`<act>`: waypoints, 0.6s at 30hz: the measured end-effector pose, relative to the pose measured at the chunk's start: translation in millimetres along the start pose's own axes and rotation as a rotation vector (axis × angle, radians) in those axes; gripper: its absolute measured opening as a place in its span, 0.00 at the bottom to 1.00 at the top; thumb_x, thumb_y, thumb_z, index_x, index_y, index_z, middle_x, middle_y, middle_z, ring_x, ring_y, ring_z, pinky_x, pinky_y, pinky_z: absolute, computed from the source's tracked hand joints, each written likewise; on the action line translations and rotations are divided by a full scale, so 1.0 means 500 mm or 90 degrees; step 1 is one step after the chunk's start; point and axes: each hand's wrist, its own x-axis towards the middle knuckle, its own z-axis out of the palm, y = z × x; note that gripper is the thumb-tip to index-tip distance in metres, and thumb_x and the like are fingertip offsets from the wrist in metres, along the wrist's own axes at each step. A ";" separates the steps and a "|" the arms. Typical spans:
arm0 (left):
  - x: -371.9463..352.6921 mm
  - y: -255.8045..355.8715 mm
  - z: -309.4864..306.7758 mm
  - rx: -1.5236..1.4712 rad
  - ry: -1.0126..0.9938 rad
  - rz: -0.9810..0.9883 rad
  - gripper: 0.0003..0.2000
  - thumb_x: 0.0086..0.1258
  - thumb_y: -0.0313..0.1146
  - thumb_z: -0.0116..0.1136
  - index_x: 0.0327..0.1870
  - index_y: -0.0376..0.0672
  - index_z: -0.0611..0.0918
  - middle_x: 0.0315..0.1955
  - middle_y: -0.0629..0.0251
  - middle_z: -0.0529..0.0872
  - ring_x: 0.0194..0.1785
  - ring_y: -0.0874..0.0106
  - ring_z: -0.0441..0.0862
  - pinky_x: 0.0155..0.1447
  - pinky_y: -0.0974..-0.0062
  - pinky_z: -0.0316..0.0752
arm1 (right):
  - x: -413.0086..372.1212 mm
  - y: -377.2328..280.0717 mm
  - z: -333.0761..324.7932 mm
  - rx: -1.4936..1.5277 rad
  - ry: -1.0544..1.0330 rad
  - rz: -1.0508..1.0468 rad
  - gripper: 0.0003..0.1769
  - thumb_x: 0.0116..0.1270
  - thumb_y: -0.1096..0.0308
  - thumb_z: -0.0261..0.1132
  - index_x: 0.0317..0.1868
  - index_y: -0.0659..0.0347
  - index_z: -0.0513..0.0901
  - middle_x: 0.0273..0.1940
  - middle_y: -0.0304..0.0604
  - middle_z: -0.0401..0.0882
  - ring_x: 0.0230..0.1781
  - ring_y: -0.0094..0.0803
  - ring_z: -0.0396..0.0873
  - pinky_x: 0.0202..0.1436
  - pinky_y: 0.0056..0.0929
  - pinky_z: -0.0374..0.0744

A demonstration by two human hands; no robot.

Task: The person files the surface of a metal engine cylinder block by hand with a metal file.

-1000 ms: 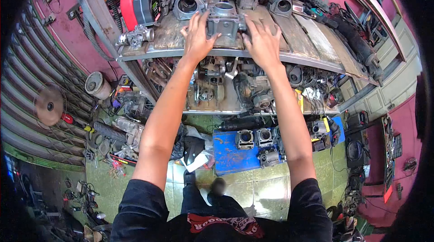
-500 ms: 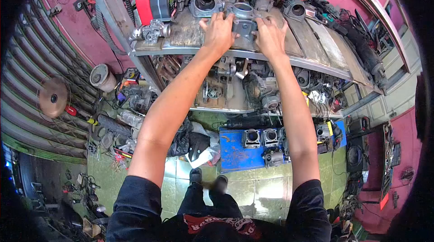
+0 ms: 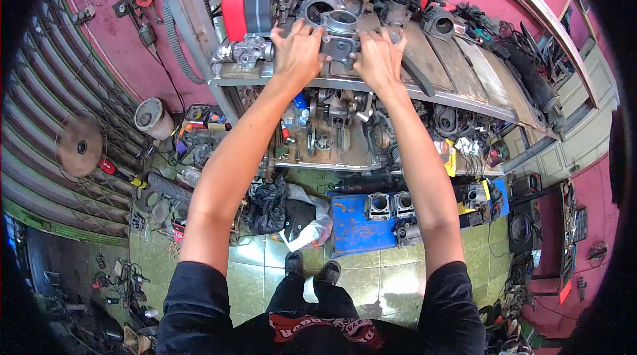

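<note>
A grey metal engine cylinder block (image 3: 343,50), with a round bore facing up, is between my hands at the front of the wooden shelf. My left hand (image 3: 298,53) grips its left side, thumb on the front face and fingers over the top. My right hand (image 3: 381,56) holds the opposite side in the same way. Behind it stands a larger round-bored casting (image 3: 322,4), partly covered by the block. To the left of my left hand lies a small silver carburetor-like part (image 3: 249,53). A dark curved strip (image 3: 418,76) lies right of my right hand.
A red and grey container (image 3: 257,6) stands at the back left, near the metal post (image 3: 192,10). Engine parts crowd the shelf's back and the lower shelf (image 3: 345,149). Below, a blue board (image 3: 361,225) bears several cylinder blocks. A black bag (image 3: 265,206) lies on the floor.
Both hands have moved left along the shelf with the cylinder block, nearer the carburetor-like part. The dark strip at the right now shows beside my right hand. My view has shifted slightly.
</note>
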 end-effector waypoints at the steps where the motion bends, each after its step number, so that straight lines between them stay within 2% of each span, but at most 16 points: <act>1: -0.004 -0.015 -0.007 0.005 -0.013 -0.001 0.31 0.58 0.49 0.78 0.63 0.51 0.83 0.59 0.64 0.87 0.75 0.66 0.71 0.66 0.37 0.56 | 0.004 -0.015 0.003 0.006 -0.007 -0.005 0.24 0.53 0.60 0.80 0.51 0.57 0.87 0.48 0.44 0.89 0.61 0.43 0.79 0.73 0.67 0.59; 6: -0.028 -0.076 -0.028 0.021 -0.028 0.001 0.30 0.58 0.46 0.78 0.63 0.50 0.83 0.55 0.65 0.87 0.78 0.63 0.67 0.69 0.34 0.56 | 0.019 -0.080 0.021 0.026 -0.025 -0.024 0.22 0.54 0.62 0.79 0.50 0.58 0.87 0.47 0.44 0.89 0.60 0.44 0.80 0.72 0.70 0.61; 11: -0.036 -0.098 -0.038 0.044 -0.052 -0.007 0.29 0.58 0.44 0.78 0.62 0.50 0.83 0.59 0.65 0.85 0.79 0.63 0.65 0.70 0.35 0.56 | 0.017 -0.109 0.035 0.021 -0.004 -0.024 0.22 0.56 0.62 0.79 0.50 0.58 0.87 0.48 0.44 0.88 0.60 0.44 0.80 0.71 0.70 0.61; 12: -0.036 -0.100 -0.038 0.041 -0.054 -0.007 0.29 0.58 0.44 0.78 0.62 0.50 0.83 0.59 0.65 0.85 0.79 0.63 0.65 0.70 0.35 0.56 | 0.016 -0.108 0.041 0.033 0.002 -0.024 0.22 0.57 0.61 0.79 0.52 0.56 0.87 0.49 0.44 0.88 0.61 0.44 0.80 0.71 0.71 0.61; 14: -0.034 -0.103 -0.039 0.073 -0.034 0.018 0.31 0.59 0.46 0.78 0.64 0.51 0.81 0.65 0.64 0.82 0.79 0.65 0.66 0.67 0.35 0.56 | 0.004 -0.106 0.051 0.046 0.007 -0.022 0.23 0.57 0.60 0.78 0.54 0.55 0.87 0.49 0.43 0.88 0.61 0.45 0.79 0.71 0.71 0.60; 16: -0.039 -0.106 -0.025 0.075 -0.042 0.023 0.31 0.60 0.45 0.77 0.65 0.51 0.80 0.66 0.68 0.80 0.79 0.65 0.66 0.69 0.36 0.56 | -0.004 -0.105 0.052 0.056 0.044 -0.020 0.25 0.60 0.59 0.77 0.59 0.48 0.86 0.51 0.42 0.88 0.63 0.44 0.81 0.72 0.75 0.59; 18: -0.046 -0.108 -0.013 0.058 -0.017 0.085 0.31 0.62 0.41 0.76 0.68 0.52 0.79 0.69 0.71 0.80 0.81 0.67 0.65 0.70 0.36 0.55 | -0.018 -0.106 0.052 0.040 0.035 -0.020 0.26 0.62 0.58 0.76 0.62 0.45 0.85 0.52 0.41 0.89 0.64 0.45 0.80 0.72 0.76 0.58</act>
